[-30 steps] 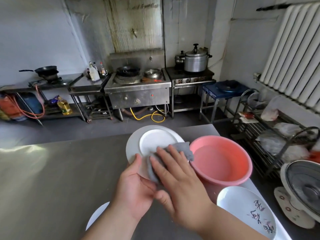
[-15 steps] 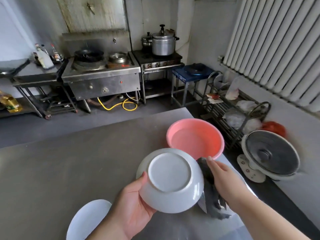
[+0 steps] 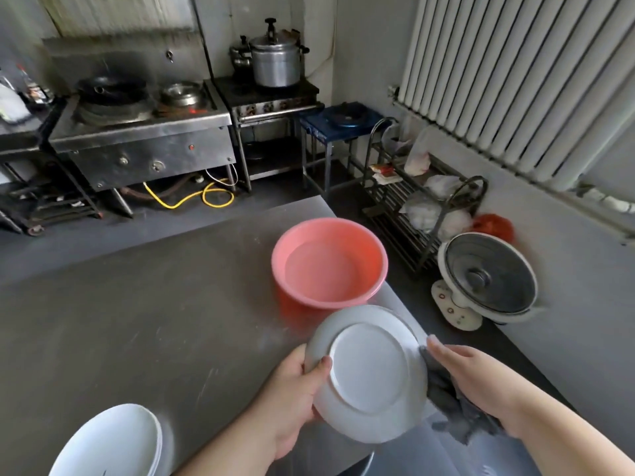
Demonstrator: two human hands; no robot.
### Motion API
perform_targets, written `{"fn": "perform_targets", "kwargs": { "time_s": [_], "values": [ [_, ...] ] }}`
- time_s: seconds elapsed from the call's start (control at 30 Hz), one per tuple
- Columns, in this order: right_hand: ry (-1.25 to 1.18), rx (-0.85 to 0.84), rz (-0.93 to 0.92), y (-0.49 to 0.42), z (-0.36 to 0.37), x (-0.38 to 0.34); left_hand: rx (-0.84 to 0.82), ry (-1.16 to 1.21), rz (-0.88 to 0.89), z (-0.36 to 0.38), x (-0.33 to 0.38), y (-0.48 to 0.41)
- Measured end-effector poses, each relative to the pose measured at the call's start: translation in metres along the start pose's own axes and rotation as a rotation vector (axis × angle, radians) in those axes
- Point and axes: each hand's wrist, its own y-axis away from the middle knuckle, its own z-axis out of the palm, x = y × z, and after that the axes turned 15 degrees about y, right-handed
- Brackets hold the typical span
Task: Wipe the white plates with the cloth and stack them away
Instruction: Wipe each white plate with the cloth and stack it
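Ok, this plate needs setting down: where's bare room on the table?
Bare: the wide grey steel tabletop between the round pink plastic basin and the stack of white plates at near left. Crowded: near right, where the left hand grips the round white plate and the right hand holds the grey cloth.

Dim, soft daylight; blurred, curved wide-angle edges.
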Motion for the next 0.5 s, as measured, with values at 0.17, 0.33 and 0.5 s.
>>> {"fn": "perform_targets", "kwargs": {
  "time_s": [0.17,0.33,0.5],
  "values": [
    [-0.07,0.014,-0.122,-0.034,-0.04,0.013,-0.021,0.091,0.125,0.048,0.002,-0.026],
    [-0.028,-0.06,-0.362,-0.063,-0.06,0.011,0.009,0.176,0.183,0.062,-0.005,-0.056],
    [0.03,-0.068,-0.405,-0.097,-0.042,0.02,0.262,-0.168,0.303,0.057,-0.038,-0.072]
  ]
}}
